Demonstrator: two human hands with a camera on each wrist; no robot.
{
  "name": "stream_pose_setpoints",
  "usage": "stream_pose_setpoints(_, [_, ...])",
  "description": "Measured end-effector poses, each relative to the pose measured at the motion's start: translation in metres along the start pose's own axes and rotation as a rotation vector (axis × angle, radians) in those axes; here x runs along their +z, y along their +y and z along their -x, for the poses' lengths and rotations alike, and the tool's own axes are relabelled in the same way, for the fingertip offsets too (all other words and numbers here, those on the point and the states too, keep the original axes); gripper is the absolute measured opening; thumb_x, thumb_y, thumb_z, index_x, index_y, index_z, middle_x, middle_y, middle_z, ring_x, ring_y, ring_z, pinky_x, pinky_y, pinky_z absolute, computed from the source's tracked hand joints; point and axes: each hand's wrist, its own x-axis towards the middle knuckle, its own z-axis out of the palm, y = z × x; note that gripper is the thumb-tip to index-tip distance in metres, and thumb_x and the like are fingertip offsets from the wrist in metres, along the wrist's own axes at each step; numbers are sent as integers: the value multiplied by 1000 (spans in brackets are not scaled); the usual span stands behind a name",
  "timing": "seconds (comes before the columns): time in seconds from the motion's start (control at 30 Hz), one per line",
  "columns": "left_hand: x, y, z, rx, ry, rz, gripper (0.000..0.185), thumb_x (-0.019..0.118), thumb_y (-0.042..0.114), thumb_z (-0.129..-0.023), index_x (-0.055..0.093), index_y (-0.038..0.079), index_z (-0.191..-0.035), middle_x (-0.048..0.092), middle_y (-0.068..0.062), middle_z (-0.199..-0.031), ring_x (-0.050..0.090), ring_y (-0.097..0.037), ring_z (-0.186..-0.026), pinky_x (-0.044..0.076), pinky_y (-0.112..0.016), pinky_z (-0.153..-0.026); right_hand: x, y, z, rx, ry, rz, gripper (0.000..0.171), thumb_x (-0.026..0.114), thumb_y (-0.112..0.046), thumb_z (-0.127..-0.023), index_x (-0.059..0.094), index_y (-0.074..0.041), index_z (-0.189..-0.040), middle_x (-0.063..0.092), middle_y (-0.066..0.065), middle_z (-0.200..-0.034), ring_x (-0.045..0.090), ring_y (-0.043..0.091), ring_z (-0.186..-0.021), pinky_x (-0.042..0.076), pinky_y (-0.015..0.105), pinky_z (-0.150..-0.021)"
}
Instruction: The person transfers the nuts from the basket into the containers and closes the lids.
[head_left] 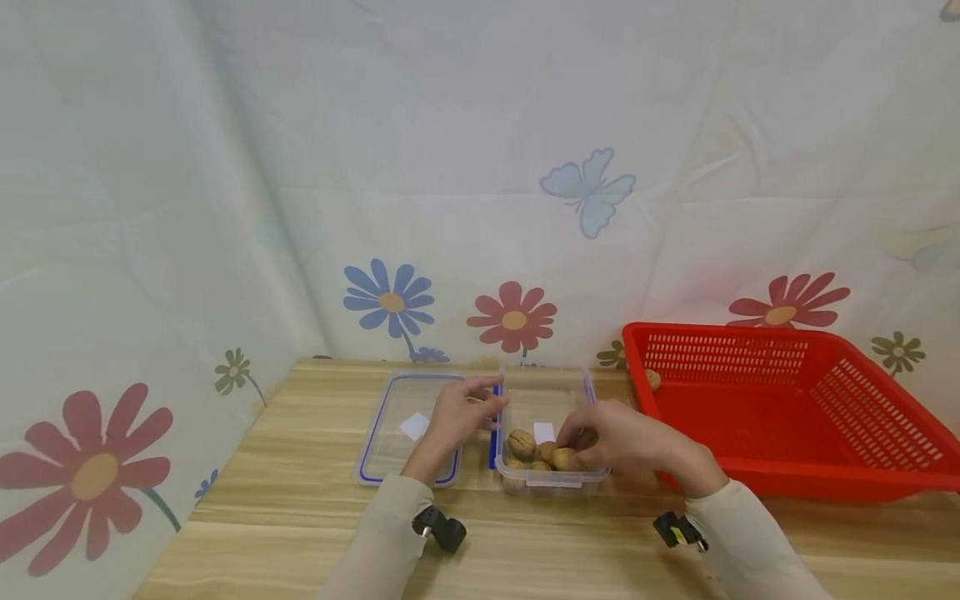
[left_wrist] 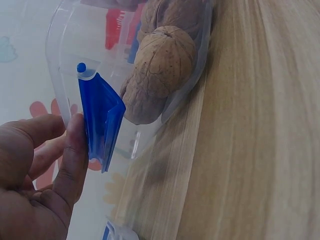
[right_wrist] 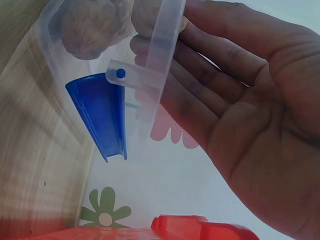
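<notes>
The head view has soft, even light that is a little gray. The flowered cloth (head_left: pixel 450 125) looks pale, with dull shade along its folds on the left. Faint, soft-edged shadows lie on the counter (head_left: pixel 255 492) near the red basket (head_left: pixel 757 425). The clear box (head_left: pixel 553 478) has small pale shines on its rim. Small things look a bit fuzzy there. Both wrist views are dimmer. The left hand's fingers (left_wrist: pixel 75 160) look dark, and the wood is smeary on the right. The right hand (right_wrist: pixel 270 125) is shady against brighter cloth.
</notes>
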Motion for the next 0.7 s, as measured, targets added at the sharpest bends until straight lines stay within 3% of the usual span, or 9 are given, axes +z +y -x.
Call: stream_pose_setpoints(0.7, [0,1,1,4,2,4,42,77,9,-99,68,-1,-139,72,-16,-107,75,-22,-81,68,-34,-70,3,-1,-1,32,-15,-16,20,84,-7,-92,80,-10,-111,76,-2,-105,71,12,-90,65,32,-87])
